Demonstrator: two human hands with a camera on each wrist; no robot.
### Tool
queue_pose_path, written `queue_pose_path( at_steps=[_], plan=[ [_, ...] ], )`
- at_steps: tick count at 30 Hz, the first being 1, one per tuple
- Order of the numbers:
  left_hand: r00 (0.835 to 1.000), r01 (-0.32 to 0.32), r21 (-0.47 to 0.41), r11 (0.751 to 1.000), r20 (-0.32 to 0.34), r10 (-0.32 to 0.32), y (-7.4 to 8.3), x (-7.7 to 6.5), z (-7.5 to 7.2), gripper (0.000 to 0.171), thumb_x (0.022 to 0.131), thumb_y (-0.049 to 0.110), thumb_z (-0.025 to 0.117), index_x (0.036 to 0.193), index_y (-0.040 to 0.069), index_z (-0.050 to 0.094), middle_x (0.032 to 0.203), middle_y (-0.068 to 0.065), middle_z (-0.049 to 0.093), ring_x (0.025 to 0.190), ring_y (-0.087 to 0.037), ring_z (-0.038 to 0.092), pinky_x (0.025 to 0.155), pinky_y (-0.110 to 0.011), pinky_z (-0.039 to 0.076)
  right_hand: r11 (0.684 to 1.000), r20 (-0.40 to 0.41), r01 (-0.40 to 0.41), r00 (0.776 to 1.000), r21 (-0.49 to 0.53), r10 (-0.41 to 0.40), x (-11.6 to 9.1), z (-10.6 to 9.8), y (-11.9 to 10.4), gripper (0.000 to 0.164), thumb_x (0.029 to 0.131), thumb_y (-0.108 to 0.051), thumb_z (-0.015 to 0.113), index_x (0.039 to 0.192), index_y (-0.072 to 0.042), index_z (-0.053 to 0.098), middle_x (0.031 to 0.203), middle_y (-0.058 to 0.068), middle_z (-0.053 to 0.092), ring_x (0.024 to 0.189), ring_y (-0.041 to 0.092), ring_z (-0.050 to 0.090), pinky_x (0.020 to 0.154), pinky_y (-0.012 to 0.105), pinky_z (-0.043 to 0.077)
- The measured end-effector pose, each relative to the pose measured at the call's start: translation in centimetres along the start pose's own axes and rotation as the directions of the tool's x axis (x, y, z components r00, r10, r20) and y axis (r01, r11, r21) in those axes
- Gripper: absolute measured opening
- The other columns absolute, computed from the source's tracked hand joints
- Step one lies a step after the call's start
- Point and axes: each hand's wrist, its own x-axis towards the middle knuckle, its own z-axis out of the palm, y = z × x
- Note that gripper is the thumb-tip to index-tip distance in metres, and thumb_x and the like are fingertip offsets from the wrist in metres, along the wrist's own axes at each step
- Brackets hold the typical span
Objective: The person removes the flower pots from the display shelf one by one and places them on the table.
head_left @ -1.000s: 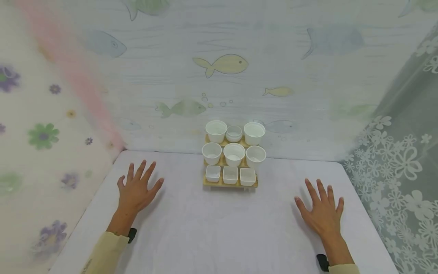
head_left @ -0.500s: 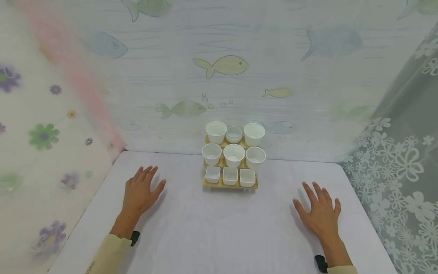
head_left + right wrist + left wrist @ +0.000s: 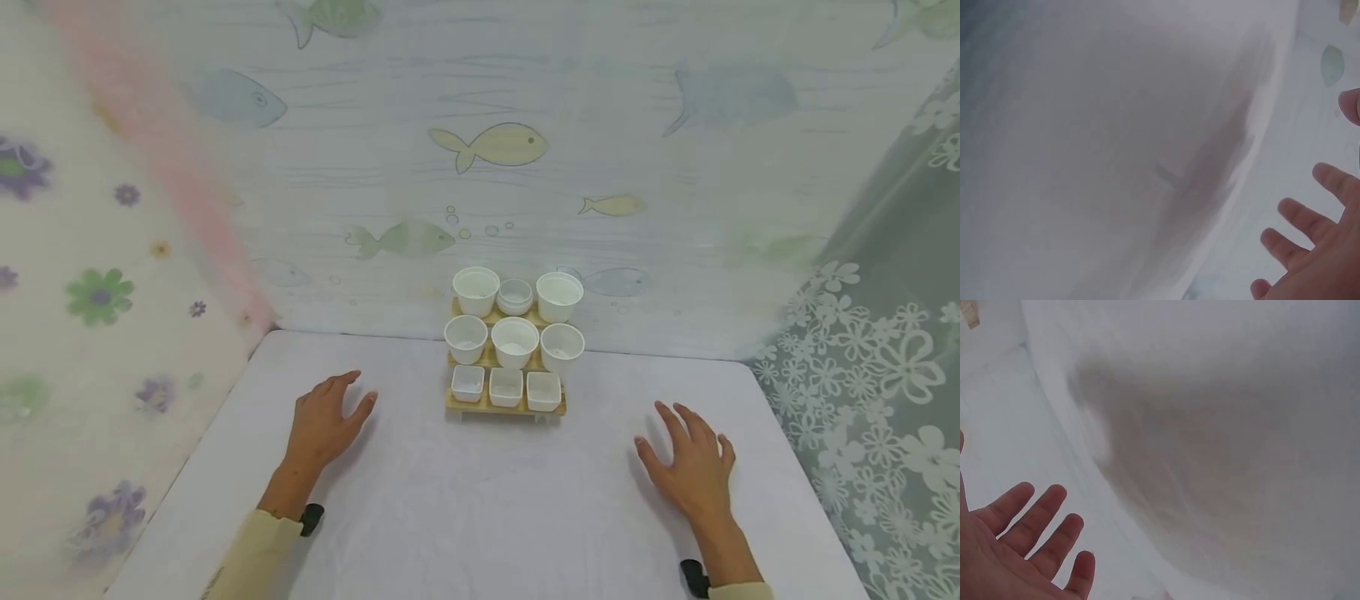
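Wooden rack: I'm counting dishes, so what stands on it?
Three square bowls in front, three round middle bowls and three round back bowls. The rack directly beneath them is covered.

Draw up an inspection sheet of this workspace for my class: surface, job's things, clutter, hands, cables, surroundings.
Surface: white tabletop.
Job's things: tiered wooden stand bearing nine white cups, three per tier; the front three squarish, the others round.
Clutter: nothing seen.
Hands: left hand and right hand hold nothing, one on either side of the stand and apart from it; a black device shows at each wrist.
Cables: nothing seen.
Surroundings: fish-patterned backdrop behind, flowered covering at left, lacy curtain at right.
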Motion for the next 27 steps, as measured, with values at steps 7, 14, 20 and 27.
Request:
queue_pose_path(
  at_steps=[7,14,20,27],
  plan=[
    [1.0,0.0,-0.05,0.999,0.0,0.0,1.0,0.2,1.2,0.057,0.106,0.049,0.061,0.145,0.007,0.06,0.134,-0.017,0.068,0.13,-0.042,0.059,0.11,-0.065,0.035,0.999,-0.027,-0.002,1.0,0.035,0.003,0.4,0.5,-1.1,0.062,0.094,-0.033,0.075,0.148,-0.007,0.058,0.146,0.028,0.054,0.136,0.05,0.046,0.11,0.074,0.022],
    [1.0,0.001,-0.075,0.997,-0.006,-0.002,1.7,0.4,2.5,0.054,0.105,0.046,0.064,0.142,0.008,0.062,0.127,-0.013,0.071,0.124,-0.039,0.062,0.108,-0.063,0.04,0.998,-0.036,0.009,0.999,0.068,-0.007,0.7,1.0,-2.0,0.06,0.094,-0.031,0.076,0.147,-0.008,0.059,0.143,0.025,0.058,0.135,0.048,0.049,0.11,0.071,0.024],
    [0.999,0.039,-0.09,0.995,0.033,-0.037,2.6,0.5,3.0,0.054,0.105,0.047,0.062,0.144,0.009,0.061,0.126,-0.013,0.072,0.124,-0.038,0.062,0.109,-0.062,0.04,0.996,-0.056,0.025,0.998,0.088,-0.02,0.9,1.2,-2.5,0.058,0.093,-0.03,0.077,0.144,-0.008,0.061,0.141,0.025,0.06,0.133,0.047,0.052,0.109,0.07,0.026],
    [0.997,0.048,-0.132,0.99,0.066,-0.039,3.2,0.8,3.4,0.055,0.107,0.05,0.058,0.145,0.011,0.06,0.121,-0.009,0.072,0.117,-0.032,0.065,0.105,-0.057,0.045,0.993,-0.077,0.058,0.996,0.104,-0.05,1.8,1.2,-3.0,0.056,0.093,-0.029,0.078,0.143,-0.008,0.063,0.138,0.025,0.062,0.128,0.047,0.055,0.106,0.07,0.029]
  ],
)
